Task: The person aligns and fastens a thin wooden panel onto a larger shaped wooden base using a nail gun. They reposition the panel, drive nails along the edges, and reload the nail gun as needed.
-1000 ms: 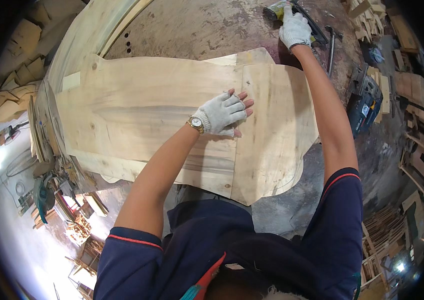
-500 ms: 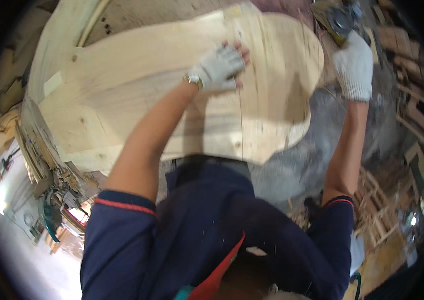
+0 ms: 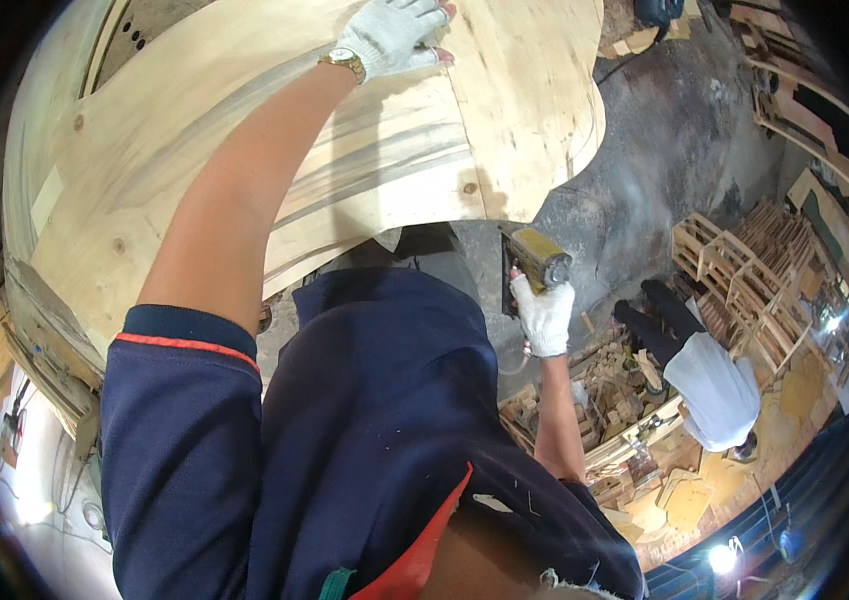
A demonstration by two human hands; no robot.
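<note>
Beneath the left hand [image 3: 393, 38]: one pale wood panel [image 3: 375, 150], broad, curved in outline, with grey streaks and knots. Left hand: palm down on the panel, thumb held apart from the fingers, nothing in its grasp; white knitted glove, bare fingertips, the outermost cut by the upper edge of view. At its wrist: one gold-toned watch [image 3: 347, 62].

Right hand [image 3: 547, 312]: nearer the body, off the panel; same kind of glove, fingers wrapped round one tool [image 3: 537, 255], yellow and black, its rounded end toward the right. Whether a finger sits on a trigger, cannot tell. Tool located just beyond the panel's near edge, above the floor [image 3: 645, 180], which is grey and stained.

Between the forearms: one navy shirt [image 3: 375, 380], red trim. Far to the left of the left hand: thin boards [image 3: 40, 370], stacked. Right of the left hand, past the panel: one dark-blue device [image 3: 657, 10], partly out of view. Below the right hand: wood offcuts [image 3: 610, 395], heaped. Farther right: slatted wooden frames [image 3: 735, 280]; beside them, one other person [image 3: 715, 390], bent over, pale top, dark trousers. Lower right of the right hand: one lit lamp [image 3: 723, 558].
</note>
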